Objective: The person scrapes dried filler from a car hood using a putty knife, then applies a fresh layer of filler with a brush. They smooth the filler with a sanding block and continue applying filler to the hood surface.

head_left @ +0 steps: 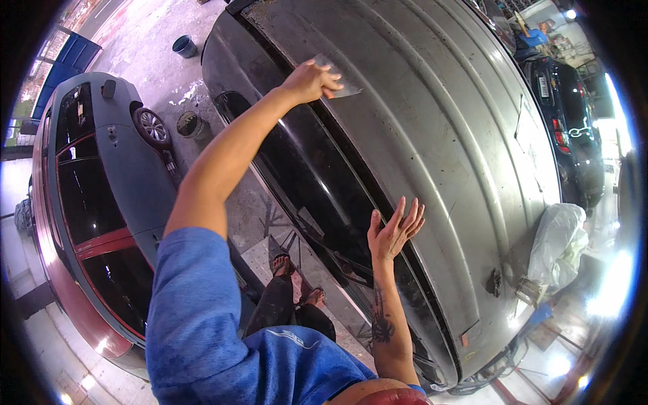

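Observation:
Beneath both hands lies the ridged grey roof [378,135] of a large vehicle, with a dark channel along its near edge. My left hand [310,81] is stretched out to the far part of the roof, fingers curled over a thin grey, see-through sheet [343,79] against the metal. What the sheet is made of, I cannot tell. Closer to me, my right hand [397,229] rests palm down on the roof's edge, its fingers spread and holding nothing. Glossy black side windows [317,172] run below that edge.
A grey and red car [121,162] stands at the left. Two buckets, one dark [184,46] and one stained [192,126], are on the floor between the vehicles. A crumpled dark lump [495,282] and small reddish piece [469,333] lie on the roof. Another person [536,35] is far right.

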The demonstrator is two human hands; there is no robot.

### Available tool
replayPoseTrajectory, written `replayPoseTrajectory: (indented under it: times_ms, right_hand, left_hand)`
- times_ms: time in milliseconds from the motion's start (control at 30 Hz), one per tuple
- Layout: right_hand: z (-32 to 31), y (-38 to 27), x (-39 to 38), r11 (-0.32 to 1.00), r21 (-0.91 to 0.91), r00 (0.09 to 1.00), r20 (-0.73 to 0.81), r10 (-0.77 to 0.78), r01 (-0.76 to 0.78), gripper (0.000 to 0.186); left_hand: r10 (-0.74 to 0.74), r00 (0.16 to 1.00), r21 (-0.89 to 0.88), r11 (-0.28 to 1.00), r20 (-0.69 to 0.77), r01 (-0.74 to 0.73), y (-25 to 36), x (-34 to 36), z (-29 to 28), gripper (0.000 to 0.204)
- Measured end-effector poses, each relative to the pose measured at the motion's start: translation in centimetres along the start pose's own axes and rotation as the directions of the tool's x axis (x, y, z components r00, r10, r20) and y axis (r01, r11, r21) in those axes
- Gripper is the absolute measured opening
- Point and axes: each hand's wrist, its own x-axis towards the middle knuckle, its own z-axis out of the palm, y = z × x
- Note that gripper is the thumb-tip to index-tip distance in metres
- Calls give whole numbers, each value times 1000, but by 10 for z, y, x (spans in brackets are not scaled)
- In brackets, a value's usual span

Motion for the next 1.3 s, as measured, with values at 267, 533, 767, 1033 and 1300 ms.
replayPoseTrajectory:
  times_ms: [267, 533, 767, 1033, 1300]
  right_hand:
    - [-2, 1, 3, 1000, 4, 1000, 11, -24, 24, 71]
    - [-1, 1, 1, 1000, 17, 999, 30, -24, 24, 70]
    - [-4, 2, 2, 999, 28, 998, 39, -42, 41, 69]
    - [-8, -4, 5, 999, 39, 999, 16, -36, 35, 69]
    - [-5, 2, 2, 999, 24, 998, 49, -44, 43, 70]
  left_hand:
    - [-41, 992, -8, 999, -121, 40, -32, 0, -16, 33]
    - [-234, 965, 81, 971, 117, 225, -72, -23, -26, 41]
    - [-190, 978, -47, 980, 91, 195, -106, -18, -37, 42]
    - [-161, 984, -29, 987, -81, 159, -134, -23, -60, 40]
    - [-164, 974, -116, 982, -155, 147, -154, -19, -64, 44]
